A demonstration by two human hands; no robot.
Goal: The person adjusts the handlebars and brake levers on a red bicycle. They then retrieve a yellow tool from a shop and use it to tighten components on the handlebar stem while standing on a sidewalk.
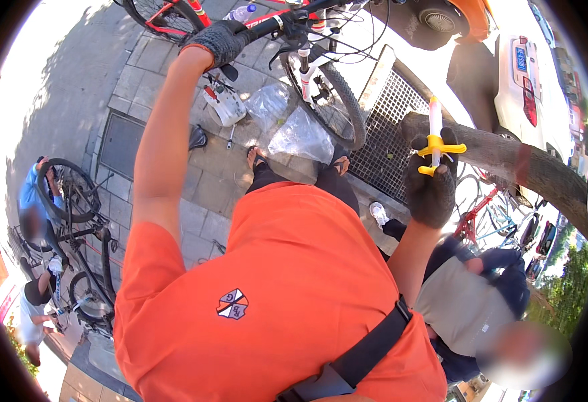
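Note:
My left hand [222, 40], in a dark knit glove, grips the black handlebar [274, 25] of a red bicycle [173, 17] standing on the pavement in front of me. The bike's front wheel [339, 100] and white fork [307, 74] point toward my feet. My right hand [430, 191], also gloved, is raised at the right and holds a white syringe with a yellow finger flange [436, 141], its tip pointing up. My orange shirt [274, 288] fills the lower middle of the view.
A clear plastic bag [302, 137] and a white tool case [226, 106] lie on the paving. A metal tree grate [394, 127] and a leaning trunk [508, 161] are at right. A person in grey crouches lower right [468, 301]; another works on a bicycle at left [73, 221]. A white car [525, 74] is parked.

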